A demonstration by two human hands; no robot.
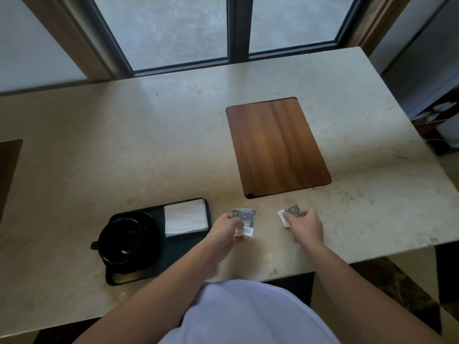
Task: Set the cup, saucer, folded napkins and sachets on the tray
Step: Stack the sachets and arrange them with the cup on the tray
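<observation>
A dark rectangular tray (183,247) lies near the front edge of the stone table. On its left part stands a black cup (121,240) on a black saucer (149,227), handle pointing left. Folded white napkins (185,217) lie on the tray's far right corner. My left hand (227,228) holds a grey and white sachet (244,220) just right of the tray, above the table. My right hand (304,225) holds a second, smaller sachet (289,214) further right, low over the tabletop.
A wooden inlay panel (275,145) sits flush in the table (124,150) beyond my hands. Another wooden panel (8,165) shows at the left edge. A window (231,28) runs along the far side. The table's right edge drops to a dark floor.
</observation>
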